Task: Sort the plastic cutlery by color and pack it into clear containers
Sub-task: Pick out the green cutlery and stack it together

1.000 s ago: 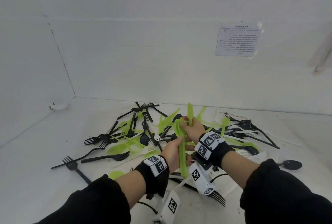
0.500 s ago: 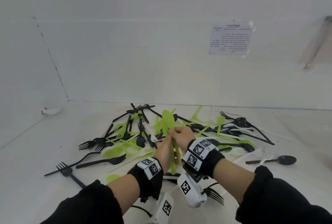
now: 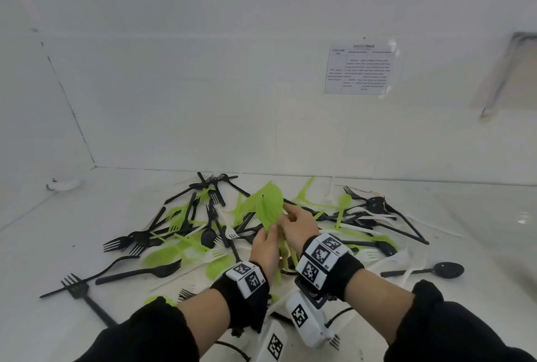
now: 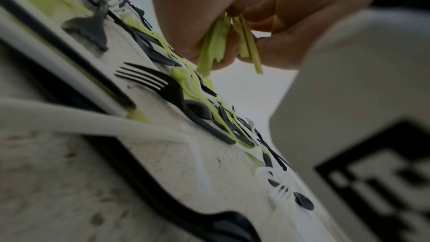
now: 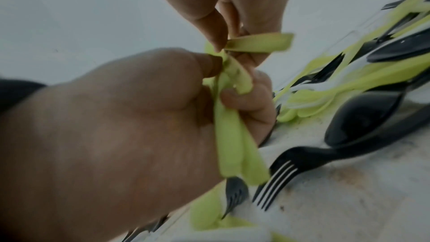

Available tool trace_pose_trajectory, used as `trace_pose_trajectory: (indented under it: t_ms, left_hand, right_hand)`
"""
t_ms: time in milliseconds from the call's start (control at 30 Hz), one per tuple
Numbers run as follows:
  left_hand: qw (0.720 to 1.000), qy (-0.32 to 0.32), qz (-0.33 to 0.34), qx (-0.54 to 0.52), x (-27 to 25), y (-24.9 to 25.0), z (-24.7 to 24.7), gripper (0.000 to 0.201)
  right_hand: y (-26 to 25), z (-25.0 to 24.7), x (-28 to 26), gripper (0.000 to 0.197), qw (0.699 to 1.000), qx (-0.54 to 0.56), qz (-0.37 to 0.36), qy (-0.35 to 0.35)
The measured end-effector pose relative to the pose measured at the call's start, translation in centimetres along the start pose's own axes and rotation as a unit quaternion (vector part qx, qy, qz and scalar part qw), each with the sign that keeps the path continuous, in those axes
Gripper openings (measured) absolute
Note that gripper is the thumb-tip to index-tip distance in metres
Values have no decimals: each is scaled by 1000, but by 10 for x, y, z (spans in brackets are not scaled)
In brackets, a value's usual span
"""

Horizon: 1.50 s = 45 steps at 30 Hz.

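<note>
A bundle of green plastic cutlery (image 3: 271,207) is held in both hands above the mixed pile (image 3: 209,234) of green, black and white forks and spoons. My left hand (image 3: 268,241) grips the handles low down. My right hand (image 3: 290,218) pinches the bundle just under the spoon bowls. In the left wrist view the green handles (image 4: 215,45) stick out below the curled fingers (image 4: 186,40). In the right wrist view my right hand (image 5: 216,80) wraps the green handles (image 5: 232,135), and my left hand (image 5: 223,43) pinches a green piece (image 5: 258,43) from above.
The white table (image 3: 58,245) ends at white walls behind and to the left. Black forks (image 3: 78,289) lie at the left front, a black spoon (image 3: 444,270) at the right. A paper sheet (image 3: 359,69) hangs on the back wall. No container shows.
The green bundle has tipped from upright towards the left, with its spoon bowls now fanned at the top. My right hand has slid from the bundle's upper end to its middle.
</note>
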<state>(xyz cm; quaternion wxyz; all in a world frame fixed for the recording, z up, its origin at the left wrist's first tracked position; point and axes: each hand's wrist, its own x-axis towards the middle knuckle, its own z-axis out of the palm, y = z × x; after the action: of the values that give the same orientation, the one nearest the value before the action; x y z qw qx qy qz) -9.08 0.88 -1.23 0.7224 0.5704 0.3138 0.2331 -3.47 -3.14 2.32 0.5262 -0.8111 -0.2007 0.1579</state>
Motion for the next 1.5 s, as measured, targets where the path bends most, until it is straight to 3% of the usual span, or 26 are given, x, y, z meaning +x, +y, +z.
trace_pose_trajectory:
  t_ms: [100,167,267,600,667,867,1100,1300,1500]
  left_hand:
    - [1000,4,6,4,4,1,9,28]
    - [1000,1,4,11,6,2,16,27]
    - [1000,-10,-9,6,5,7,28,28]
    - [999,-31,6,0,6,3,58,25]
    - [999,-41,4,-4,6,3,60,14]
    - [999,-25,-36,-32,11,4,63,25]
    - [995,-27,-72,-57,17,3,64,24]
    - [994,-29,-69,-77,18,7,64,24]
    - [981,-34,-144,-127,18,4,62,41]
  right_hand:
    - [5,-16,6,24,998,53,6,28]
    - [8,-25,7,20,998,55,10,9]
    - [16,-33,12,31,1000,10,4,-14]
    - [26,-57,35,36,992,124,33,22]
    - [28,-61,37,35,993,112,31,20]
    - [32,-65,40,35,998,40,-1,55]
    - [31,-58,36,29,999,7,-36,22]
    - [26,-57,26,40,992,-82,-94,-28]
    - [28,-49,34,34,997,-43,-49,-43]
